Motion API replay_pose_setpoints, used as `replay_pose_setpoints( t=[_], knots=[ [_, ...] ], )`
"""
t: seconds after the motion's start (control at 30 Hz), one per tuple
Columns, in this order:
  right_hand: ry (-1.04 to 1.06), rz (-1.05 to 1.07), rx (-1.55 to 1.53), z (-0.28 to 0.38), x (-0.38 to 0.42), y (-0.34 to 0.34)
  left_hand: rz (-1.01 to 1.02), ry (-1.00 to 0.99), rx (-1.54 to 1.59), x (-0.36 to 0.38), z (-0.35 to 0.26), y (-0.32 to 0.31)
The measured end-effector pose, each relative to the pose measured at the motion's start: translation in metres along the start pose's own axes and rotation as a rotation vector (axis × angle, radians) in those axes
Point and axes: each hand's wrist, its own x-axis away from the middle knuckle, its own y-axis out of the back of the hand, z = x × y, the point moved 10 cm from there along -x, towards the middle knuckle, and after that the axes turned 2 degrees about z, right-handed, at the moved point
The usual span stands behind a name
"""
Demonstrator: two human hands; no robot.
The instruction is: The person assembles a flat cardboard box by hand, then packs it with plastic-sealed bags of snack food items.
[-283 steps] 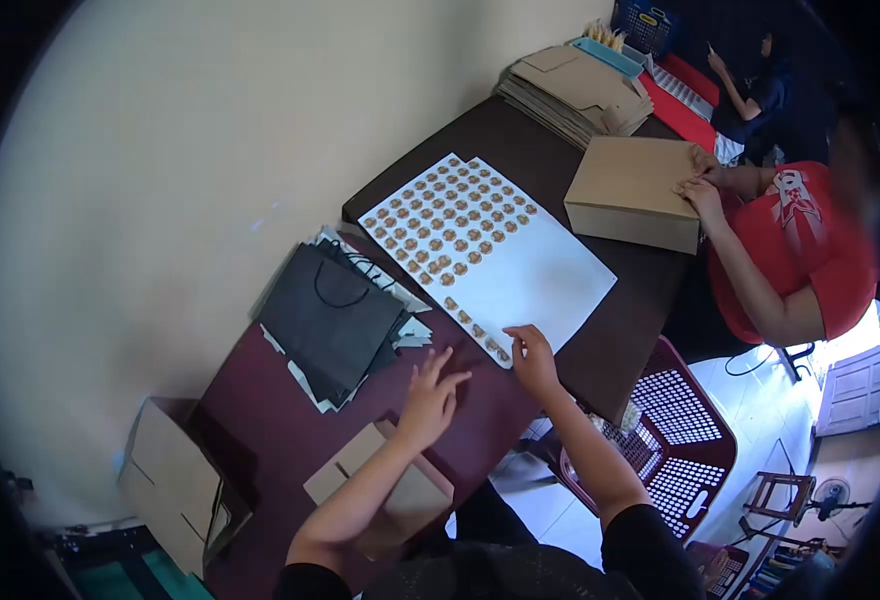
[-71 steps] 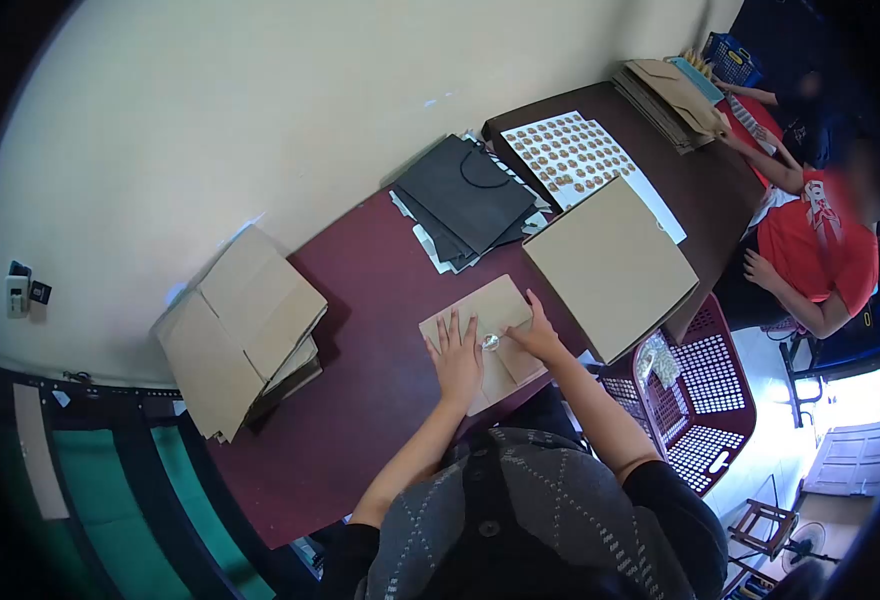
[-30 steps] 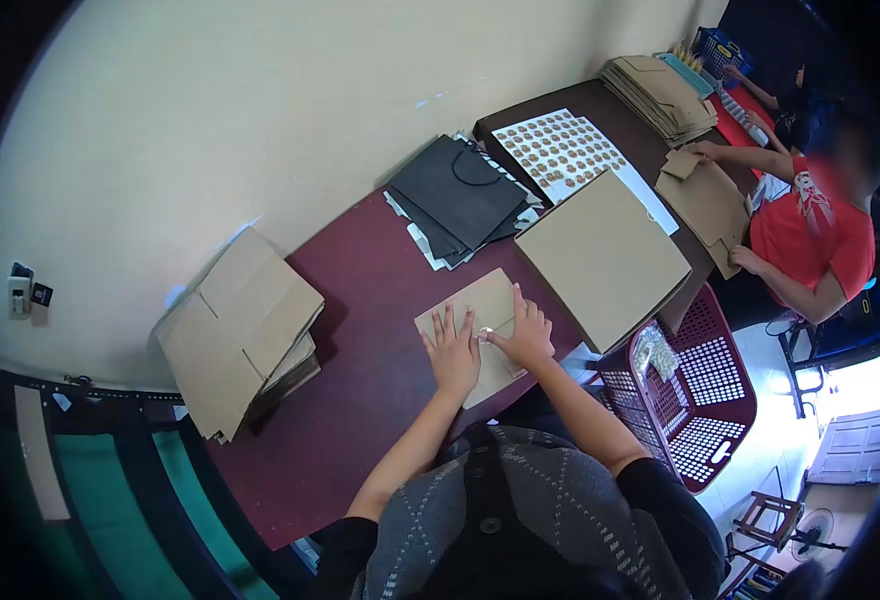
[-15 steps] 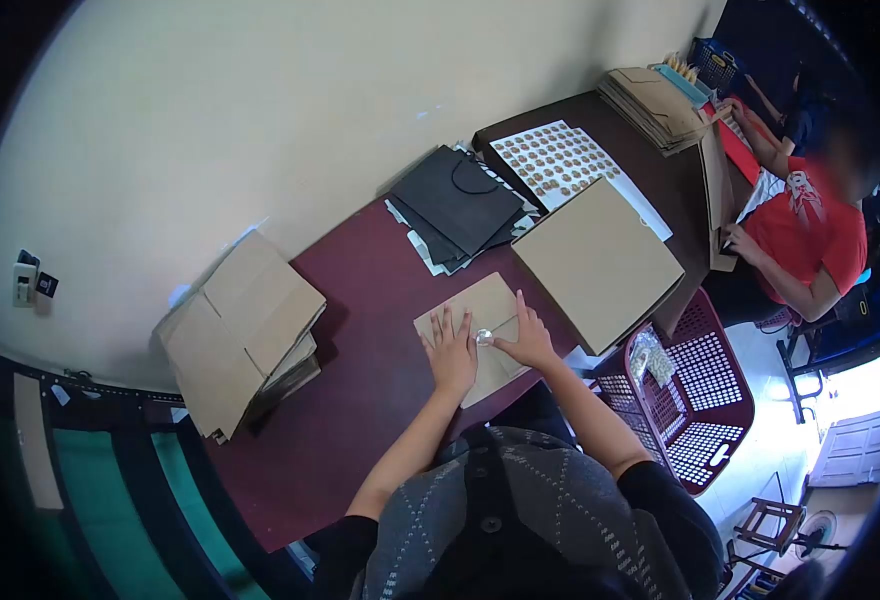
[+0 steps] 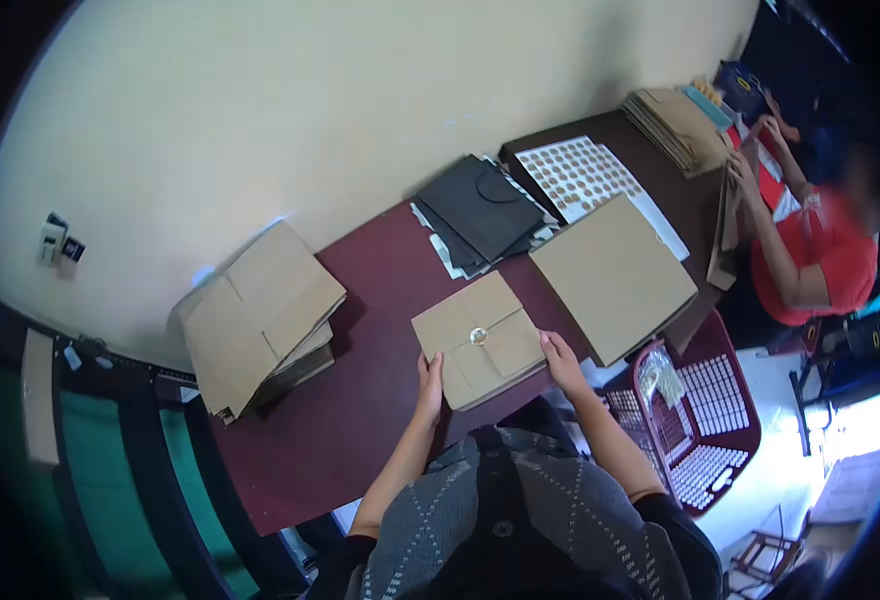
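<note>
A square brown paper packet point(image 5: 485, 370) with folded flaps lies before me at the table's front edge. A round, shiny sticker point(image 5: 479, 337) sits in the middle of it, where the flaps meet. My left hand point(image 5: 429, 388) grips the packet's left edge, thumb on top. On the opposite side, my right hand point(image 5: 563, 364) holds the right edge, with its thumb along the rim. The undersides of the fingers are hidden by the packet.
A large brown cardboard box point(image 5: 615, 275) stands right of the packet. Behind are black paper bags point(image 5: 480, 215) and a sticker sheet point(image 5: 575, 178). Flattened cardboard point(image 5: 250, 315) is stacked at left. A maroon basket point(image 5: 710, 420) stands at right, near a person in red point(image 5: 830, 250) handling cardboard.
Both hands have moved from the top of the packet to its left and right edges, uncovering the sticker. The packet's front side now shows some thickness. The person in red has raised their hands.
</note>
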Motion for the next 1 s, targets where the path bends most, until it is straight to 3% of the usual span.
replay_pose_setpoints(
  t=[0.07,0.2,0.27,0.33,0.4,0.53,0.6,0.67,0.7,0.83,0.93,1.0],
  knots=[
    [0.184,-0.022,0.024,0.049,0.005,-0.004,0.018,-0.058,0.016,0.017,-0.035,0.012],
    [0.474,0.142,-0.007,0.176,0.027,-0.027,-0.031,-0.282,0.099,0.098,-0.144,0.029],
    [0.543,0.299,0.039,0.221,0.048,-0.054,-0.14,-0.437,0.094,0.135,-0.177,0.049],
    [0.752,0.411,-0.007,0.25,0.07,-0.078,-0.227,-0.657,0.062,0.182,-0.199,0.066],
    [0.843,0.542,-0.049,0.266,0.095,-0.102,-0.439,-0.688,-0.012,0.227,-0.193,0.094],
    [0.732,0.95,-0.126,0.23,0.125,-0.148,-0.597,-0.809,-0.497,0.351,-0.202,0.071],
    [0.705,1.143,-0.069,0.211,0.148,-0.163,-0.662,-0.701,-0.663,0.399,-0.194,0.047],
    [0.686,1.261,0.044,0.189,0.171,-0.185,-0.771,-0.635,-0.603,0.44,-0.165,0.033],
    [0.709,1.228,-0.038,0.184,0.185,-0.187,-0.8,-0.576,-0.546,0.46,-0.147,0.024],
    [0.578,1.592,0.026,0.169,0.273,-0.232,-1.112,-0.529,-0.53,0.537,-0.105,0.013],
    [0.797,1.659,-0.008,0.198,0.355,-0.247,-1.285,-0.522,-0.597,0.613,-0.095,0.019],
    [0.917,1.806,0.008,0.198,0.401,-0.249,-1.399,-0.581,-0.449,0.665,-0.091,0.011]
  ],
)
